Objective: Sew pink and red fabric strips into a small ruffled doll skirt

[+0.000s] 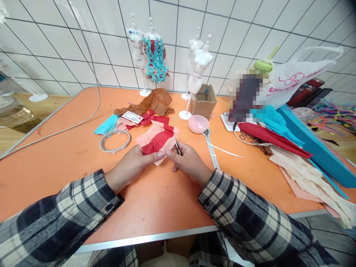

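Pink-and-red ruffled piece (160, 139) was just above the orange table (167, 200), the person's left hand (136, 163) gripping it, right hand (191, 163) pinching its edge plus holding some small dark tool (179, 149). Past that sat a tape roll (111, 150), pink bowl (198, 130), then mini mannequins (201, 65).

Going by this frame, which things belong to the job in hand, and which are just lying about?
In hand, so likely part of the job:
- pink-and-red ruffled piece, held by left hand and right hand
- small dark-handled tool, in the right hand

Untouched, apparently just lying about:
- tape roll
- pink bowl
- cardboard box
- plastic bag
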Demonstrator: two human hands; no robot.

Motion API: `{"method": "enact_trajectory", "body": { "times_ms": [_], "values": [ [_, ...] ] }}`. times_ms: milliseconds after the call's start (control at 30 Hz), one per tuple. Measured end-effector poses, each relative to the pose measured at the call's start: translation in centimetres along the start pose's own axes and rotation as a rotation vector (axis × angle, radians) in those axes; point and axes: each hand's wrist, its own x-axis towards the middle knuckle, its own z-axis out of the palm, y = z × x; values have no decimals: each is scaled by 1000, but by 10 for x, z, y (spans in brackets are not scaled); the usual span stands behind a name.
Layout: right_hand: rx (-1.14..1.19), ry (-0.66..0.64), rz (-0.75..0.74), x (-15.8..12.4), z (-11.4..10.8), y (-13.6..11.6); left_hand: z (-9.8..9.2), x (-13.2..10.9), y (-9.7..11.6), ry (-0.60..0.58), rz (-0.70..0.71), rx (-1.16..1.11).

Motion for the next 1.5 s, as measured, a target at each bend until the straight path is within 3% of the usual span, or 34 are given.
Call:
{"method": "enact_trajectory", "body": {
  "times_ms": [200, 367, 633, 967, 1500],
  "values": [
    [13, -98, 1, -6, -1, -8, 0, 1, 7, 69, -27, -182],
    [108, -307, 167, -13, 2, -14, 0, 0, 13, -40, 1, -149],
    [-54, -251, 145, -13, 3, -16, -3, 0, 11, -1, 29, -128],
    [-55, -273, 129, -10, 3, -12, -1, 0, 10, -33, 49, -62],
    [-16, -265, 177, -10, 3, -17, 1, -1, 9, 53, 96, 21]
  ]
}}
